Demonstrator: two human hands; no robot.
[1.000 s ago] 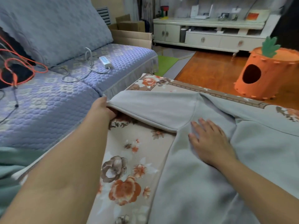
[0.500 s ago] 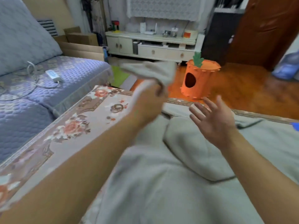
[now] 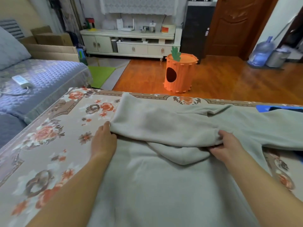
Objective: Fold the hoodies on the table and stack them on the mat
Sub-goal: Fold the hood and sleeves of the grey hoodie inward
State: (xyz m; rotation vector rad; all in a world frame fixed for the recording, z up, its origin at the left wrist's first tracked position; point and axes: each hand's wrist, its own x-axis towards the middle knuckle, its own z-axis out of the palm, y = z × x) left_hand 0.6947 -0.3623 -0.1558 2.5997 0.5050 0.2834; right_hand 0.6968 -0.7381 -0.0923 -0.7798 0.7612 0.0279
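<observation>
Both hands grip one folded-over sleeve of the pale grey fleece hoodie (image 3: 164, 185) spread on the floral-clothed worktop (image 3: 49, 145): left hand (image 3: 103, 141) at its fold, right hand (image 3: 227, 147) pinching the cuff. Next, likely, the opposite sleeve needs folding.

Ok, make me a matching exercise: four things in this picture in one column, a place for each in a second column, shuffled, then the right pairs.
Things
1. grey hoodie
2. carrot-shaped orange house
3. white power strip
4. water jug

Places
A. on the blue quilted sofa
B. spread on the floral cloth, under both hands
C. on the wooden floor beyond the table's far edge
D. on the floor at far right, by the metal bin

Pairs: 1-B, 2-C, 3-A, 4-D
</observation>
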